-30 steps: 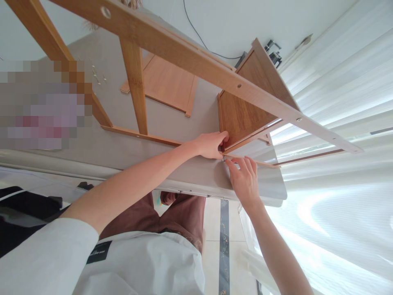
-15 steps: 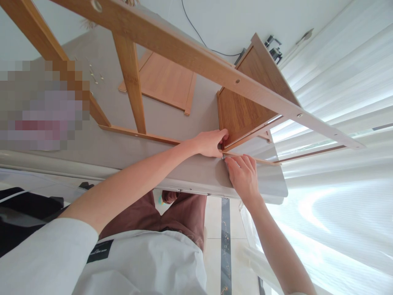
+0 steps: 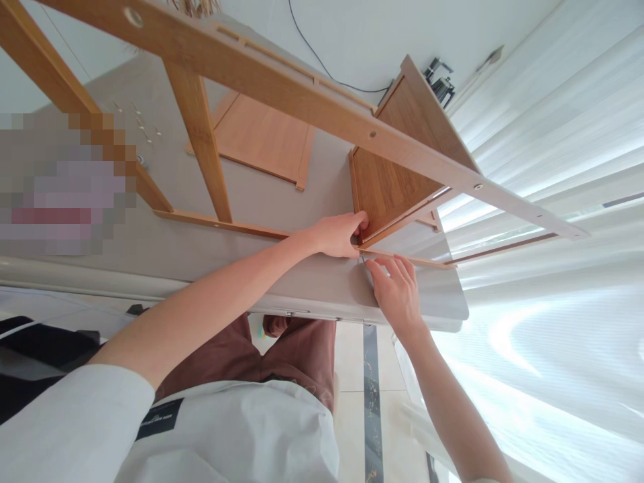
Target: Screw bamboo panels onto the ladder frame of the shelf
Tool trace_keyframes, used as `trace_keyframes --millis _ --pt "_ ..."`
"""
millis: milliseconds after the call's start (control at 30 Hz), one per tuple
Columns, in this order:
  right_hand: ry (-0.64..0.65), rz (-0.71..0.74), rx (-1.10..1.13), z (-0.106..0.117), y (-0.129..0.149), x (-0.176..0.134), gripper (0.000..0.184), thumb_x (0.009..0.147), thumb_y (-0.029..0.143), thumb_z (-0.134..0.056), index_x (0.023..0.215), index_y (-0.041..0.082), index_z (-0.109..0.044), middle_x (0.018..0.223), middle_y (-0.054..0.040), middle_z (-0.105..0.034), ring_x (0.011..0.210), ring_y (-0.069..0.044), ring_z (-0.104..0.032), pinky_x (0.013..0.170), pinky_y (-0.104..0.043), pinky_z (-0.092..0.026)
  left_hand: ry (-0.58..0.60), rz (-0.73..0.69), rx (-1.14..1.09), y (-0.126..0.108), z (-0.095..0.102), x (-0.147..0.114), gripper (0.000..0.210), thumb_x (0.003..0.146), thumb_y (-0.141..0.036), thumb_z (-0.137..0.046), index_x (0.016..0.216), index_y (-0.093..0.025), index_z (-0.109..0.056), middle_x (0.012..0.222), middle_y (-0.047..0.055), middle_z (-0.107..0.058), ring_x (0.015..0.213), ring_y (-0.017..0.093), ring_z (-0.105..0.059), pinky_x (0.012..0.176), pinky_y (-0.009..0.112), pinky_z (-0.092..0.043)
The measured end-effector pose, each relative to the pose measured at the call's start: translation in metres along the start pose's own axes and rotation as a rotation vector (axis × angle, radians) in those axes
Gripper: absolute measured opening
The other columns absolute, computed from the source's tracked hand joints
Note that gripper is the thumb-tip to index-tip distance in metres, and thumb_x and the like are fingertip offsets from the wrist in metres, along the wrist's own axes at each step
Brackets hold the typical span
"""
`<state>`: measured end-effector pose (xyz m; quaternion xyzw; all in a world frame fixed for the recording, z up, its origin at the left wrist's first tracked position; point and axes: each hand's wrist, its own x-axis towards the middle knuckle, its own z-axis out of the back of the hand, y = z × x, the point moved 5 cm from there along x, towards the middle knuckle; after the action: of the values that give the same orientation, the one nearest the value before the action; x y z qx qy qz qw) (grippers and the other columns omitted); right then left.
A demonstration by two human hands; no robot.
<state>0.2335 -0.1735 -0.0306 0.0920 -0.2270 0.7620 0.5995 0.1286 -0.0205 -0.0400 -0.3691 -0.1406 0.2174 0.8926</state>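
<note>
A wooden frame [image 3: 296,97] stands on the table, one long rail near me at head height and another low on the tabletop. A wooden shelf panel [image 3: 395,191] is set upright against the low rail. My left hand [image 3: 339,233] is closed around the panel's lower corner, where it meets that rail. Just to the right, my right hand [image 3: 395,285] pinches a thin metal piece [image 3: 363,257] at the outer side of the rail. It is too small to tell whether it is a screw or a hex key.
Another wooden panel [image 3: 264,137] lies flat on the grey table [image 3: 322,168]. Several small screws [image 3: 141,124] are scattered at the left, near a blurred-out patch. A moka pot [image 3: 441,84] stands at the back, and a white curtain [image 3: 553,335] hangs on the right.
My right fingers have drawn slightly back from the rail, and more of the thin metal piece shows. My left hand keeps its grip. The whole view has shifted slightly.
</note>
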Motion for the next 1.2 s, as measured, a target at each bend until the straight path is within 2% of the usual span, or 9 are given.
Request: trace_keyframes --millis 600,733,933,1100,1200 --pt "0.011 0.019 -0.083 0.001 0.001 0.004 0.042 0.086 -0.004 -0.044 0.111 0.023 -0.065 0.098 -0.0059 -0.065 0.093 -0.019 -0.057 0.108 -0.044 -0.038 0.005 -0.008 -0.004 -0.001 0.001 -0.001 0.050 0.069 -0.032 -0.067 0.115 -0.023 -0.047 0.122 0.005 -0.064 0.101 0.023 -0.064 0.073 0.032 -0.047" --pt "0.045 0.060 -0.135 0.005 0.005 0.010 0.041 0.087 -0.004 -0.042 0.110 0.022 -0.065 0.099 -0.0068 -0.064 0.092 -0.019 -0.055 0.108 -0.045 -0.037 0.010 0.001 -0.001 -0.002 0.002 -0.001 0.050 0.070 -0.032 -0.067 0.115 -0.023 -0.047 0.123 0.006 -0.064 0.102 0.023 -0.064 0.075 0.032 -0.047" --pt "0.087 0.139 -0.234 0.014 0.012 0.022 0.037 0.088 -0.005 -0.040 0.099 0.020 -0.065 0.091 -0.0058 -0.062 0.085 -0.018 -0.052 0.105 -0.042 -0.037 0.010 0.004 -0.008 0.001 0.000 0.000 0.053 0.070 -0.034 -0.069 0.117 -0.023 -0.047 0.123 0.006 -0.064 0.101 0.023 -0.064 0.075 0.032 -0.046" --pt "0.082 0.048 -0.132 0.005 0.006 0.017 0.025 0.093 0.004 -0.046 0.098 0.019 -0.064 0.091 -0.0061 -0.063 0.085 -0.019 -0.052 0.090 -0.036 -0.040 -0.004 -0.012 -0.003 0.000 0.000 0.000 0.052 0.069 -0.033 -0.068 0.114 -0.022 -0.047 0.120 0.005 -0.064 0.100 0.023 -0.064 0.073 0.032 -0.046" --pt "0.057 -0.008 -0.024 0.002 0.003 0.014 0.018 0.097 0.012 -0.048 0.097 0.021 -0.064 0.089 -0.0047 -0.065 0.087 -0.019 -0.054 0.089 -0.035 -0.039 -0.004 -0.016 -0.006 -0.001 0.001 0.000 0.050 0.068 -0.032 -0.068 0.113 -0.022 -0.047 0.120 0.005 -0.065 0.100 0.023 -0.064 0.072 0.031 -0.046"
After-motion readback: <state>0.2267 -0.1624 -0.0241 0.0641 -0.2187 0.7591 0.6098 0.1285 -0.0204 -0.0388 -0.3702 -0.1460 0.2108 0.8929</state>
